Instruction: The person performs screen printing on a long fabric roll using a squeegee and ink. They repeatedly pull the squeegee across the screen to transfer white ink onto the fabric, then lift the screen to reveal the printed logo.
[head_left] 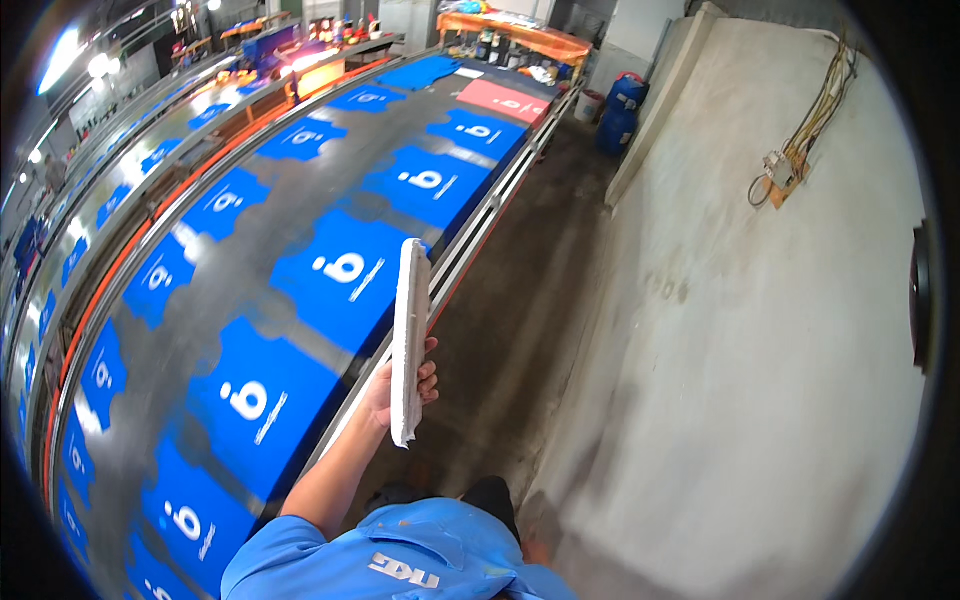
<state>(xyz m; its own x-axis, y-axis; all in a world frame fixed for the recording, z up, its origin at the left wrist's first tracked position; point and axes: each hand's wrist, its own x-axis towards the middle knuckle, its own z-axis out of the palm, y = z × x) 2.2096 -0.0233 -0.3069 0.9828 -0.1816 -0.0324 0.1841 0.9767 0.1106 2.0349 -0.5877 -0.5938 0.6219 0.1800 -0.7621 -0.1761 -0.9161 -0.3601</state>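
Note:
My left hand is closed around a long, narrow white bar that looks like a squeegee, its surface coated in white. I hold it nearly upright, beside the right edge of a long dark printing table. Closest to it on the table lies a blue fabric piece with a white printed mark. Another blue fabric piece lies nearer to me, flat on the table like the others. My right hand is out of sight; only a bit of skin shows at my right side.
Metal rails run along the table's right edge. A pinkish-red fabric piece lies at the far end, before an orange bench. Right of the walkway is a grey wall; blue drums stand farther along.

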